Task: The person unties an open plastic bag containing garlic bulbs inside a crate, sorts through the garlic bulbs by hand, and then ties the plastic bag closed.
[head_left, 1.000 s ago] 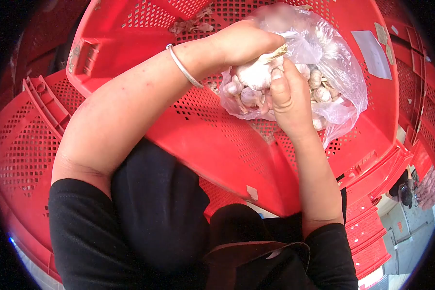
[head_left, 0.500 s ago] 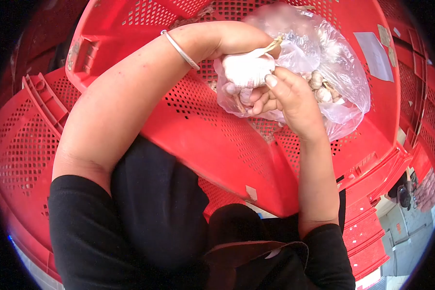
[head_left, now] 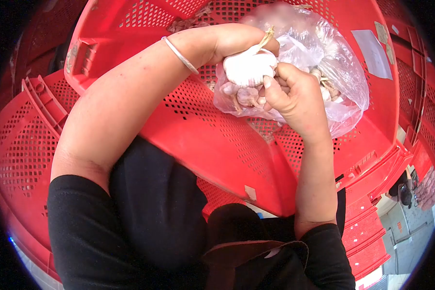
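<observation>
holds a large white garlic bulb (head_left: 249, 70) in the left hand (head_left: 241, 38), cupped around it from behind, with most fingers out of sight. points its dry, yellowish stem (head_left: 268, 36) upward and slightly to the right. sets thumb and bent forefinger of the right hand (head_left: 302, 94) close together against the lower right side of the bulb, with the other fingers curled inward below; cannot tell a real pinch from a light touch there.

holds the bulb over the left part of a clear, crumpled plastic bag (head_left: 350, 92), with smaller, purplish bulbs (head_left: 248, 96) showing just below it and paler bulbs (head_left: 326, 92) to the right of the right hand. works over a red perforated crate (head_left: 212, 145), with the bag lying inside it.

wears a pale bracelet (head_left: 181, 57) on the left wrist and short black sleeves (head_left: 82, 217) on both arms. has brownish dry scraps (head_left: 191, 23) at the far side of the crate and a white sheet of paper (head_left: 373, 54) on its right wall. has another red crate (head_left: 26, 150) on the left and stacked red crates (head_left: 365, 232) at lower right.
</observation>
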The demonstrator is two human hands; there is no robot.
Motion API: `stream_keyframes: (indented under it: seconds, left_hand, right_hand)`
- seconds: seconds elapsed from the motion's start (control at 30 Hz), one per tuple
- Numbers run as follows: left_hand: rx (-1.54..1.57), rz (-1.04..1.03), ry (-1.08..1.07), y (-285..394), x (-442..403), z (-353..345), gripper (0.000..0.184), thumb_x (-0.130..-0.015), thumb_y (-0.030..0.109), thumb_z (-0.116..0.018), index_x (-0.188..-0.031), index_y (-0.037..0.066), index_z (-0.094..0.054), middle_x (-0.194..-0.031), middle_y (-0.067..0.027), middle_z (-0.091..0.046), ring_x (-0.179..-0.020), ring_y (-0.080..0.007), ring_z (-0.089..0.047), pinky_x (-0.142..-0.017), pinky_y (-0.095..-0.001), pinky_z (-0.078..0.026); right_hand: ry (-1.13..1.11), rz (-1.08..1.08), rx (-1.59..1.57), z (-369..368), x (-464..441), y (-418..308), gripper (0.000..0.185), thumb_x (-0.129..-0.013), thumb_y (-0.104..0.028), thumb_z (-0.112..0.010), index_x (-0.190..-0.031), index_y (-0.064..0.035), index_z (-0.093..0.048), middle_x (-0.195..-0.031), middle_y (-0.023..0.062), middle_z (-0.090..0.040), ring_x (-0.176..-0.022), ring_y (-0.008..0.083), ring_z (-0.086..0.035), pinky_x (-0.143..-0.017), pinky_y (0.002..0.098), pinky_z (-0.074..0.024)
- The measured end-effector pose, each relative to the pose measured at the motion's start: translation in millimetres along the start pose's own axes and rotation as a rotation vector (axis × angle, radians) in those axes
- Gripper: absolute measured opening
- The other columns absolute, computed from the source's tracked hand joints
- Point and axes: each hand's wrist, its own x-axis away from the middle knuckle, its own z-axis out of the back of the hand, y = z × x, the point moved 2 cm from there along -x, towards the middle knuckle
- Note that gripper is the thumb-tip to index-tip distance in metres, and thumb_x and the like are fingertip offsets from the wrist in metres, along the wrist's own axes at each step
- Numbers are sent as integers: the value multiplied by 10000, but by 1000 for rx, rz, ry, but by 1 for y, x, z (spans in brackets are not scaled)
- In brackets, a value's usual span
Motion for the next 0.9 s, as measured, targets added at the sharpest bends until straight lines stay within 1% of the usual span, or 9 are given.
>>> stream_keyframes:
  seconds: [0.07,0.2,0.27,0.4,0.5,0.57,0.67,0.8,0.9]
  left_hand:
    - [55,-22,-20,0,1,1,250,-887,226,-518,-997,32,-631,-837,-38,-665,-715,-112,-638,-613,-258,-526]
    - [147,-153,-98,-3,-1,6,244,-878,223,-536,-973,19,-630,-858,-48,-665,-731,-125,-644,-629,-253,-533]
    - [215,-179,-136,-6,-3,10,243,-881,222,-534,-969,17,-631,-860,-51,-666,-731,-126,-644,-631,-253,-534]
    - [345,-192,-168,-4,-1,9,237,-888,215,-531,-965,15,-633,-858,-53,-667,-734,-125,-645,-634,-256,-538]
    - [251,-142,-69,-1,0,5,255,-896,238,-533,-971,16,-634,-834,-53,-669,-717,-128,-646,-640,-260,-540]
    - [235,-91,4,3,4,0,270,-896,257,-540,-982,19,-634,-827,-54,-672,-704,-131,-647,-633,-261,-540]
    - [174,-27,110,8,4,-6,335,-887,344,-567,-969,30,-649,-806,-53,-675,-663,-133,-640,-590,-259,-526]
    - [-167,-35,291,15,3,-5,447,-881,465,-563,-873,31,-672,-740,-43,-654,-624,-119,-614,-558,-258,-496]
    - [-324,-44,332,17,6,-5,540,-884,536,-531,-824,20,-676,-695,-38,-638,-589,-112,-595,-557,-261,-490]
  right_hand:
    - [59,147,50,0,-2,0,311,-880,-254,-620,-904,52,-576,-745,73,-623,-616,107,-594,-586,237,-492]
    - [84,182,157,3,-5,-8,300,-860,-247,-641,-878,46,-579,-718,68,-623,-621,101,-601,-572,236,-495]
    - [178,300,306,3,-8,-9,279,-766,-233,-687,-819,21,-584,-685,144,-625,-593,210,-643,-553,316,-506]
    - [199,333,232,4,-9,-8,248,-756,-189,-695,-807,17,-566,-681,133,-618,-581,190,-630,-541,305,-501]
    - [137,227,130,4,-4,-9,228,-777,-159,-685,-836,24,-564,-711,108,-632,-599,147,-623,-555,276,-499]
    - [45,72,-206,3,-2,1,229,-809,-151,-670,-871,37,-555,-751,81,-633,-628,109,-608,-573,255,-492]
    - [71,-26,-364,2,-2,-3,217,-845,-145,-633,-909,45,-550,-774,74,-628,-643,89,-592,-579,246,-485]
    - [112,-85,-355,2,-4,-3,206,-862,-141,-606,-922,46,-545,-753,74,-623,-633,89,-585,-568,247,-482]
    - [72,-115,-212,1,-6,3,237,-913,-159,-527,-1037,42,-545,-871,81,-620,-689,116,-613,-634,242,-507]
